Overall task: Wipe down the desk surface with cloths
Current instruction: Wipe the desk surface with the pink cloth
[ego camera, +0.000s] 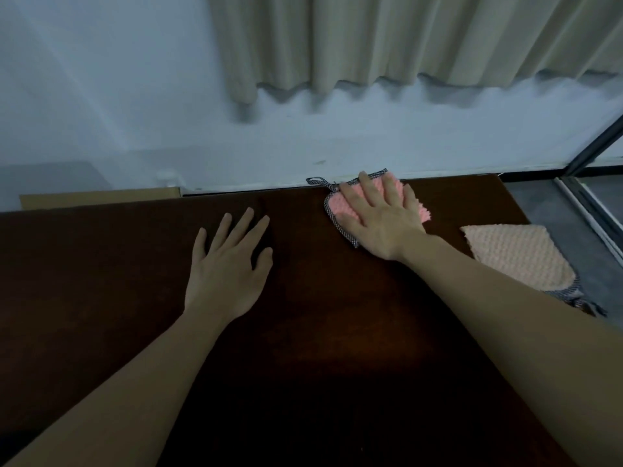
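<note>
A dark brown wooden desk (303, 348) fills the lower view. My right hand (381, 220) presses flat, fingers spread, on a fluffy pink cloth (418, 205) with a checked grey border, close to the desk's far edge by the wall. My left hand (229, 264) rests flat on the bare desk to the left of it, fingers straight, holding nothing. A second, paler pink cloth (515, 257) lies over the desk's right edge, partly hanging off.
A white wall (135, 112) runs right behind the desk, with beige curtains (404, 38) hanging above. A cardboard box edge (101, 197) shows behind the desk at far left. Grey floor and a dark window frame (593, 146) lie to the right.
</note>
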Motion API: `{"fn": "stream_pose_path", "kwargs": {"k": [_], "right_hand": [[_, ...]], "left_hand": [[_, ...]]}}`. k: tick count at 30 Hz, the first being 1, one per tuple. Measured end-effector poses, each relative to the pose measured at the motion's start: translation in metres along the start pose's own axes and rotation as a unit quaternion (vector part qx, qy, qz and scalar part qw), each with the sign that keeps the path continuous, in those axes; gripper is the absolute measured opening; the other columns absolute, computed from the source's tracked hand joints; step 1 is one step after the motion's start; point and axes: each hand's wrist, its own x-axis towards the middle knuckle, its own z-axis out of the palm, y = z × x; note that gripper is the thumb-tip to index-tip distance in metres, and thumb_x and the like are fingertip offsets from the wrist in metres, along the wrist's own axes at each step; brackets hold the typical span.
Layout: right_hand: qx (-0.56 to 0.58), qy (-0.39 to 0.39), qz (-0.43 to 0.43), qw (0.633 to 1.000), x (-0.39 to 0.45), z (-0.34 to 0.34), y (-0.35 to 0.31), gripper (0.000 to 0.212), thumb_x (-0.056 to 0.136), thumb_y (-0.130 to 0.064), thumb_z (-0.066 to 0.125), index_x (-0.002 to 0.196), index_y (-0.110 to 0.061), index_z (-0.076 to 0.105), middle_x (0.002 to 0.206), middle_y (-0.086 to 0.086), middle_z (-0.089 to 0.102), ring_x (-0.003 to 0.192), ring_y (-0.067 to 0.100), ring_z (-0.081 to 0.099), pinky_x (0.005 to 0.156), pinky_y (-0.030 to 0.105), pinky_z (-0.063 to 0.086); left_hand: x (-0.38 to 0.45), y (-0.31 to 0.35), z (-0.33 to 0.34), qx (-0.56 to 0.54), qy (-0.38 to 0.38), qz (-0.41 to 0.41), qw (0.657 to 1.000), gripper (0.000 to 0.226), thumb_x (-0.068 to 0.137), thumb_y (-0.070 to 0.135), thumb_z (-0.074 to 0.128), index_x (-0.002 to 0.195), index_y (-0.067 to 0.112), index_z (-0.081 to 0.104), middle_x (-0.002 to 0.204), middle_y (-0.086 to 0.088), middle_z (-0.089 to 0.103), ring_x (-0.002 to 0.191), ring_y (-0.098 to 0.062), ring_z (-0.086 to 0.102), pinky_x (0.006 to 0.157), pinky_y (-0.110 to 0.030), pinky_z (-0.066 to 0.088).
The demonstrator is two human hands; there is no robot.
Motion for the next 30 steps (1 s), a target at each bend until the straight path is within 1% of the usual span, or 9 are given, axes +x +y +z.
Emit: {"fn": "stream_pose_path", "kwargs": {"k": [4, 7, 9, 12, 17, 21, 25, 28, 30], "right_hand": [[-0.013, -0.005, -0.048, 0.999, -0.036, 0.004, -0.008, 0.068, 0.099, -0.068, 0.007, 0.157, -0.044, -0.018, 0.167, -0.002, -0.026, 0.151, 0.036, -0.026, 0.121, 0.060, -0.013], [-0.019, -0.012, -0.117, 0.993, -0.081, 0.012, -0.016, 0.068, 0.095, -0.071, 0.002, 0.153, -0.047, -0.025, 0.162, -0.003, -0.033, 0.148, 0.033, -0.034, 0.121, 0.058, -0.017], [-0.026, -0.029, -0.140, 0.989, -0.097, 0.015, -0.016, 0.066, 0.095, -0.073, 0.002, 0.149, -0.051, -0.029, 0.160, -0.006, -0.037, 0.145, 0.030, -0.039, 0.120, 0.056, -0.021], [-0.033, -0.023, -0.128, 0.991, -0.081, 0.012, -0.010, 0.067, 0.093, -0.075, 0.003, 0.147, -0.053, -0.029, 0.160, -0.009, -0.037, 0.146, 0.028, -0.037, 0.121, 0.055, -0.019], [-0.012, -0.002, -0.030, 0.999, -0.011, -0.001, -0.006, 0.068, 0.098, -0.072, 0.010, 0.156, -0.049, -0.015, 0.167, -0.006, -0.024, 0.152, 0.032, -0.024, 0.122, 0.058, -0.012], [-0.002, -0.003, 0.008, 1.000, 0.005, 0.000, -0.018, 0.068, 0.099, -0.070, 0.010, 0.158, -0.046, -0.013, 0.168, -0.004, -0.022, 0.153, 0.034, -0.022, 0.121, 0.060, -0.012], [-0.001, -0.006, -0.039, 0.999, -0.041, 0.008, -0.035, 0.069, 0.097, -0.070, 0.007, 0.156, -0.046, -0.019, 0.166, -0.003, -0.028, 0.150, 0.033, -0.029, 0.121, 0.059, -0.015], [-0.004, -0.025, -0.091, 0.995, -0.091, 0.016, -0.047, 0.070, 0.088, -0.077, -0.006, 0.149, -0.052, -0.030, 0.160, -0.007, -0.038, 0.146, 0.030, -0.039, 0.120, 0.057, -0.019], [-0.016, -0.033, -0.109, 0.993, -0.104, 0.019, -0.047, 0.066, 0.083, -0.080, -0.013, 0.141, -0.057, -0.037, 0.158, -0.009, -0.040, 0.145, 0.028, -0.041, 0.120, 0.056, -0.021]], "left_hand": [[0.000, 0.001, -0.001, 0.003, -0.002, -0.002, 1.000, 0.060, 0.102, 0.055, 0.021, 0.159, 0.045, 0.006, 0.167, 0.017, -0.005, 0.154, -0.010, -0.013, 0.125, -0.045, -0.009], [0.002, 0.001, -0.001, 0.011, -0.006, -0.004, 1.000, 0.061, 0.101, 0.055, 0.020, 0.159, 0.045, 0.004, 0.167, 0.017, -0.007, 0.154, -0.010, -0.013, 0.125, -0.045, -0.009], [0.001, 0.001, -0.001, 0.008, -0.003, -0.004, 1.000, 0.061, 0.101, 0.055, 0.020, 0.159, 0.044, 0.005, 0.167, 0.017, -0.007, 0.154, -0.010, -0.013, 0.125, -0.046, -0.008], [0.001, 0.001, -0.001, 0.007, 0.000, -0.003, 1.000, 0.060, 0.102, 0.054, 0.020, 0.159, 0.044, 0.004, 0.167, 0.017, -0.007, 0.154, -0.010, -0.014, 0.125, -0.045, -0.009], [-0.001, 0.001, 0.000, 0.008, -0.002, -0.001, 1.000, 0.060, 0.102, 0.054, 0.017, 0.160, 0.044, 0.003, 0.167, 0.017, -0.009, 0.154, -0.011, -0.015, 0.125, -0.045, -0.010], [0.000, 0.001, 0.000, 0.005, -0.004, 0.001, 1.000, 0.060, 0.103, 0.053, 0.017, 0.160, 0.042, 0.003, 0.168, 0.015, -0.008, 0.155, -0.013, -0.014, 0.125, -0.046, -0.011], [0.001, 0.001, -0.001, 0.006, -0.007, 0.010, 1.000, 0.060, 0.104, 0.053, 0.019, 0.161, 0.040, 0.004, 0.169, 0.013, -0.007, 0.155, -0.015, -0.012, 0.125, -0.048, -0.009], [0.002, 0.001, -0.002, 0.005, -0.008, 0.010, 1.000, 0.059, 0.105, 0.052, 0.020, 0.160, 0.040, 0.003, 0.169, 0.012, -0.007, 0.155, -0.016, -0.012, 0.125, -0.049, -0.008], [0.003, 0.002, -0.002, 0.008, -0.006, 0.009, 1.000, 0.059, 0.105, 0.052, 0.020, 0.160, 0.040, 0.003, 0.169, 0.011, -0.007, 0.155, -0.017, -0.011, 0.125, -0.049, -0.008]]}}
